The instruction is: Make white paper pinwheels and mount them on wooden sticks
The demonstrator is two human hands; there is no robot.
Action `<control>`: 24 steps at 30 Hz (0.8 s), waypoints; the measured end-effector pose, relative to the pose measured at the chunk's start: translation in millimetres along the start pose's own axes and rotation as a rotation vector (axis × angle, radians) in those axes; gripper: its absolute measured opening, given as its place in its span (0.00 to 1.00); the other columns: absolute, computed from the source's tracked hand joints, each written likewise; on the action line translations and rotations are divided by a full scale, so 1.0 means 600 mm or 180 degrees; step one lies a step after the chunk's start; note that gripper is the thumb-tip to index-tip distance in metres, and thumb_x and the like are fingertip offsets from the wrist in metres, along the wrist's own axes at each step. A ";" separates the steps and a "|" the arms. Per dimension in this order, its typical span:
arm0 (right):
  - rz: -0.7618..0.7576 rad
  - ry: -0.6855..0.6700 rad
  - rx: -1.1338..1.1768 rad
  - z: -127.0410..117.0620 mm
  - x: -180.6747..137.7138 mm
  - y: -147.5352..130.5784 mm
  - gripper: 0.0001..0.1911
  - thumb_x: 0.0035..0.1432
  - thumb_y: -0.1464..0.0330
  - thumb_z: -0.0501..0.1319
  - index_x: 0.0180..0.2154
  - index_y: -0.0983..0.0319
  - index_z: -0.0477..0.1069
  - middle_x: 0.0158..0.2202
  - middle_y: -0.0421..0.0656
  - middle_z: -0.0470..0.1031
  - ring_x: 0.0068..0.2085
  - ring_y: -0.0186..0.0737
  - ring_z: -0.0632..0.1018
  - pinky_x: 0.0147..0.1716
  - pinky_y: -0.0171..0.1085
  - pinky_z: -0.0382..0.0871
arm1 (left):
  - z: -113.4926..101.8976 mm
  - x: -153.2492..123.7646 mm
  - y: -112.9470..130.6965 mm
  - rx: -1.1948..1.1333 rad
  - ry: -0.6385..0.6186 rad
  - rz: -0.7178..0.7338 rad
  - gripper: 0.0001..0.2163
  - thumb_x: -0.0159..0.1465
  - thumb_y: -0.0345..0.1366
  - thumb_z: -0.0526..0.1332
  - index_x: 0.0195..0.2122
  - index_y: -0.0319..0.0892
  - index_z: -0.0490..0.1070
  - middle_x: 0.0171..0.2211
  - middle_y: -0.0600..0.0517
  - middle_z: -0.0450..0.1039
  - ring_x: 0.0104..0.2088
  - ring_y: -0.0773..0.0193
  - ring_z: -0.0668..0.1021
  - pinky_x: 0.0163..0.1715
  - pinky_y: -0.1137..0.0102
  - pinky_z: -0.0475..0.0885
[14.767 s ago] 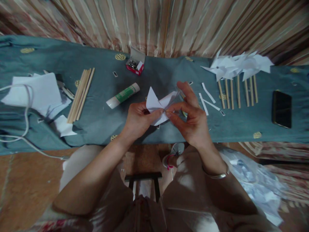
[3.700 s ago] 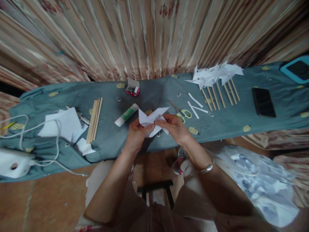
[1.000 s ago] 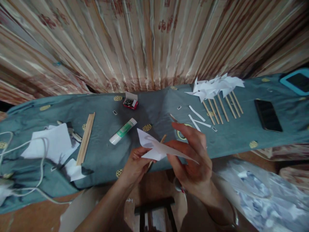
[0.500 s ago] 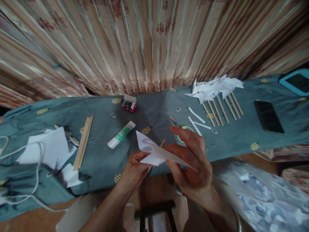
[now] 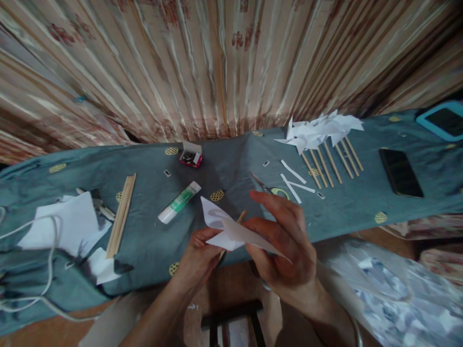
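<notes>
A white folded paper pinwheel [image 5: 231,230] sits between both hands, above the near edge of the blue-grey cloth table [image 5: 224,168]. My left hand [image 5: 197,255] grips it from below, together with a thin wooden stick [image 5: 239,218] whose tip pokes out behind the paper. My right hand [image 5: 285,241] pinches the paper from the right, fingers curled over its centre. Green-handled scissors [image 5: 277,191] lie just beyond my right fingers, partly hidden.
A glue stick [image 5: 179,202], a red box of pins [image 5: 190,156], a bundle of wooden sticks [image 5: 121,214] and white paper sheets [image 5: 61,230] lie left. Finished pinwheels on sticks [image 5: 325,137], paper strips [image 5: 293,179] and a black phone [image 5: 400,171] lie right. A striped curtain hangs behind.
Earlier both hands worked the paper alone; a stick now sits behind it. Over the last second the hands and pinwheel barely shift, drifting slightly left and down in view.
</notes>
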State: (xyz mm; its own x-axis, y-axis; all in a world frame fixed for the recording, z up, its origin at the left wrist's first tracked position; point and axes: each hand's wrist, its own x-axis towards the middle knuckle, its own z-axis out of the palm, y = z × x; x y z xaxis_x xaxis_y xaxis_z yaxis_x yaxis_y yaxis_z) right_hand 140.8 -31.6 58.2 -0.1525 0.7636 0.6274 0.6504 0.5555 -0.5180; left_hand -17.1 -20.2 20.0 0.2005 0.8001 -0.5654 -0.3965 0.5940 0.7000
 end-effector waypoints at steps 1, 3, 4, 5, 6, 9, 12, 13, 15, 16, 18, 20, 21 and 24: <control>0.0018 0.0004 -0.0017 0.000 0.000 0.000 0.11 0.61 0.77 0.60 0.44 0.60 0.70 0.57 0.50 0.73 0.57 0.47 0.72 0.55 0.49 0.70 | -0.001 0.000 -0.001 -0.0011 -0.0007 0.0008 0.10 0.37 0.35 0.77 0.16 0.40 0.76 0.17 0.52 0.73 0.22 0.69 0.73 0.29 0.74 0.70; 0.0031 0.0016 -0.0044 0.000 0.000 0.000 0.11 0.61 0.76 0.59 0.45 0.60 0.70 0.57 0.49 0.73 0.57 0.48 0.72 0.54 0.50 0.70 | -0.002 0.001 -0.002 -0.0054 -0.0045 0.0020 0.10 0.38 0.35 0.77 0.17 0.40 0.78 0.16 0.53 0.72 0.22 0.69 0.72 0.29 0.75 0.70; 0.0029 0.0025 -0.0055 0.000 0.000 0.000 0.10 0.62 0.76 0.59 0.45 0.60 0.70 0.56 0.49 0.73 0.57 0.48 0.72 0.54 0.50 0.71 | -0.003 0.001 -0.002 -0.0080 -0.0067 0.0032 0.10 0.38 0.35 0.77 0.17 0.40 0.78 0.15 0.54 0.71 0.21 0.70 0.71 0.28 0.75 0.69; 0.0034 0.0027 -0.0066 0.000 0.000 0.000 0.10 0.62 0.76 0.59 0.45 0.59 0.69 0.56 0.49 0.73 0.57 0.48 0.72 0.54 0.51 0.71 | -0.004 0.001 -0.002 -0.0090 -0.0091 0.0040 0.10 0.38 0.35 0.77 0.17 0.40 0.78 0.15 0.54 0.70 0.21 0.70 0.71 0.28 0.75 0.69; 0.0036 0.0040 -0.0070 0.000 0.001 0.000 0.10 0.62 0.76 0.59 0.45 0.59 0.69 0.56 0.49 0.73 0.56 0.48 0.72 0.54 0.51 0.71 | -0.004 0.000 -0.002 -0.0080 -0.0111 0.0049 0.10 0.38 0.35 0.78 0.17 0.40 0.78 0.15 0.54 0.70 0.21 0.70 0.71 0.28 0.75 0.69; 0.0067 0.0024 -0.0056 -0.001 0.000 0.000 0.11 0.61 0.77 0.59 0.45 0.59 0.69 0.56 0.49 0.73 0.56 0.48 0.73 0.54 0.51 0.71 | -0.005 -0.001 -0.002 0.0024 -0.0115 0.0046 0.10 0.39 0.35 0.78 0.16 0.40 0.77 0.15 0.53 0.70 0.22 0.69 0.72 0.30 0.74 0.70; 0.0049 -0.0001 0.0010 -0.002 0.000 0.001 0.12 0.61 0.78 0.59 0.45 0.60 0.70 0.57 0.50 0.73 0.57 0.48 0.72 0.54 0.50 0.71 | -0.005 -0.002 -0.002 0.0044 -0.0081 -0.0013 0.10 0.40 0.37 0.78 0.17 0.40 0.78 0.17 0.53 0.72 0.23 0.68 0.73 0.30 0.74 0.70; 0.0044 -0.0009 0.0023 -0.002 -0.001 0.001 0.12 0.60 0.78 0.59 0.45 0.60 0.70 0.57 0.51 0.73 0.57 0.48 0.72 0.54 0.50 0.71 | -0.005 -0.001 -0.003 0.0037 -0.0074 -0.0037 0.11 0.39 0.37 0.78 0.17 0.40 0.78 0.17 0.53 0.72 0.23 0.68 0.73 0.29 0.75 0.69; 0.0065 -0.0017 0.0045 -0.002 -0.001 0.000 0.12 0.60 0.78 0.59 0.45 0.60 0.70 0.57 0.50 0.73 0.58 0.48 0.72 0.55 0.51 0.71 | -0.006 0.000 -0.004 0.0029 -0.0081 -0.0030 0.11 0.39 0.38 0.78 0.18 0.40 0.78 0.17 0.52 0.72 0.23 0.68 0.73 0.29 0.74 0.69; 0.0112 -0.0019 0.0079 -0.002 -0.001 0.000 0.12 0.60 0.78 0.59 0.45 0.60 0.71 0.57 0.49 0.73 0.58 0.48 0.72 0.55 0.51 0.71 | -0.006 0.001 -0.004 0.0029 -0.0094 -0.0009 0.12 0.39 0.38 0.78 0.18 0.40 0.78 0.17 0.52 0.72 0.23 0.68 0.72 0.29 0.74 0.69; 0.0334 -0.0001 0.0253 0.000 -0.002 -0.001 0.10 0.60 0.77 0.61 0.43 0.59 0.72 0.57 0.48 0.74 0.58 0.47 0.74 0.55 0.49 0.72 | -0.006 0.002 -0.004 0.0018 -0.0120 0.0063 0.12 0.39 0.38 0.78 0.17 0.40 0.77 0.17 0.53 0.71 0.22 0.69 0.71 0.28 0.74 0.68; 0.0716 0.0051 0.0579 0.005 -0.003 -0.001 0.08 0.61 0.75 0.62 0.41 0.59 0.73 0.57 0.47 0.74 0.58 0.45 0.75 0.55 0.47 0.73 | -0.004 0.001 -0.003 0.0032 -0.0159 0.0125 0.13 0.40 0.39 0.78 0.16 0.39 0.77 0.16 0.53 0.69 0.22 0.70 0.70 0.27 0.75 0.67; 0.0936 0.0094 0.0774 0.008 -0.004 0.000 0.07 0.61 0.74 0.62 0.40 0.58 0.74 0.57 0.46 0.75 0.57 0.44 0.76 0.54 0.46 0.74 | -0.004 0.000 -0.001 0.0051 -0.0178 0.0145 0.13 0.41 0.40 0.78 0.15 0.39 0.76 0.16 0.53 0.69 0.22 0.71 0.69 0.26 0.75 0.66; 0.1607 0.0202 0.1369 0.017 -0.007 0.005 0.06 0.60 0.72 0.64 0.40 0.57 0.77 0.57 0.45 0.76 0.56 0.43 0.78 0.52 0.42 0.75 | -0.001 -0.001 0.002 0.0079 -0.0189 0.0169 0.13 0.41 0.38 0.77 0.15 0.38 0.76 0.16 0.53 0.67 0.21 0.71 0.67 0.24 0.76 0.64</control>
State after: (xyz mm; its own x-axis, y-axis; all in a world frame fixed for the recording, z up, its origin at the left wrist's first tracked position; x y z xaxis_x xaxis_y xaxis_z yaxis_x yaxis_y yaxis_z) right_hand 135.7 -29.4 48.0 0.1456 0.9509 0.2732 0.2735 0.2267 -0.9348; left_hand -18.2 -20.1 20.7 0.2327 0.8337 -0.5008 -0.3859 0.5518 0.7393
